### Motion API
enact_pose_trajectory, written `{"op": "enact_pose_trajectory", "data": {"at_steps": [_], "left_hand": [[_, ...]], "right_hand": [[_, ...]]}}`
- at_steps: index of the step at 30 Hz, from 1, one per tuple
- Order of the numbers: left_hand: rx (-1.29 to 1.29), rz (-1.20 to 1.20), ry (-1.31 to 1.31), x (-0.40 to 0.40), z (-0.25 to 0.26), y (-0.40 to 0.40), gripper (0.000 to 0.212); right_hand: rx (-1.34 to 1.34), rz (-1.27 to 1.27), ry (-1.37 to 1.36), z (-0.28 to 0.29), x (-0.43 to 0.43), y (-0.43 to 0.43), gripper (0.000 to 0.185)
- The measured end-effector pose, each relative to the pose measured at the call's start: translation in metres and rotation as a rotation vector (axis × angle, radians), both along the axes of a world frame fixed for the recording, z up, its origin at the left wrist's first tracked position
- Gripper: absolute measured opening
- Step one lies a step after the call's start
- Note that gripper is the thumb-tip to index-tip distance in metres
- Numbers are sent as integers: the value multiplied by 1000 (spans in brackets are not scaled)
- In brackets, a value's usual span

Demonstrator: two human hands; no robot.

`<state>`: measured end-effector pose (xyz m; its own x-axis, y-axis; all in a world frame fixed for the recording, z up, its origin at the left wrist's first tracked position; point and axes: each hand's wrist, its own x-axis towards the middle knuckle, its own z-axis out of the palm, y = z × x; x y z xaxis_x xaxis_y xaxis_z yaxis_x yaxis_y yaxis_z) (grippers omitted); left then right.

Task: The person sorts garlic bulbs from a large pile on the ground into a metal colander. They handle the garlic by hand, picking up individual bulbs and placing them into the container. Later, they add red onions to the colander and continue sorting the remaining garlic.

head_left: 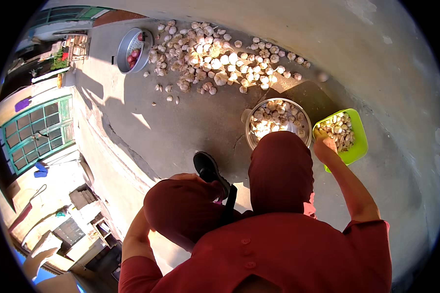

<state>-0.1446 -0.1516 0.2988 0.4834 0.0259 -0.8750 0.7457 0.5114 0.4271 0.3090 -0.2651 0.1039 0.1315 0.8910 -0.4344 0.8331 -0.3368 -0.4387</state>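
My right hand (324, 146) reaches into a lime-green plastic container (360, 135) holding loose garlic cloves (346, 133). Its fingertips are down at the near left side, too hidden to show whether they grip a clove. Left of this container stands a round pan (308, 119) with a side handle, filled with garlic bulbs and pieces (275, 111); my right knee covers its near edge. Only a strip of my left hand (189, 177) shows over the far side of my left knee, and its fingers are mostly hidden.
Many garlic bulbs (205, 55) lie spread on the concrete floor (176, 128) along the wall (388, 55). Beyond them at left is a metal colander (148, 49) with red onions (134, 56). A green-framed window (36, 133) is at far left. My black shoe (207, 166) rests between the knees.
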Motion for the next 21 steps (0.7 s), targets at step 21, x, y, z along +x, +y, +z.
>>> {"op": "enact_pose_trajectory", "data": {"at_steps": [21], "left_hand": [[194,-656,153,-144,-226,182,41]], "right_hand": [[-642,248,185,41,-125,167,53]]}}
